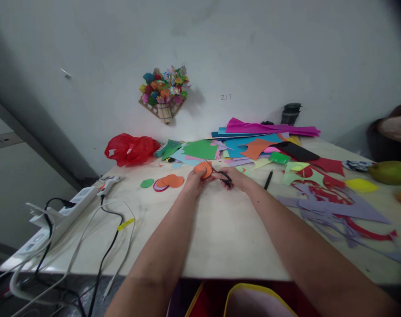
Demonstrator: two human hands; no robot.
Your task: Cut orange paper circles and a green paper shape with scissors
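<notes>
Between the fingers of my left hand (194, 181) is an orange paper circle (203, 169), its face turned toward me. My right hand (235, 177) grips a pair of scissors (225, 177) by the black handles, and the blades reach toward the circle's right edge. Whether the blades touch the paper is too small to tell. Left of my hands lie overlapping orange circles (174, 180), with red and lilac ones partly beneath them. A green circle (147, 183) lies farther left.
Coloured sheets (200, 149) and a red plastic bag (131, 149) lie along the back. Lilac and red scraps (339, 207) cover the right side, near a black pen (268, 179). A white power strip (60, 215) with cables and a glue gun (108, 184) are at left.
</notes>
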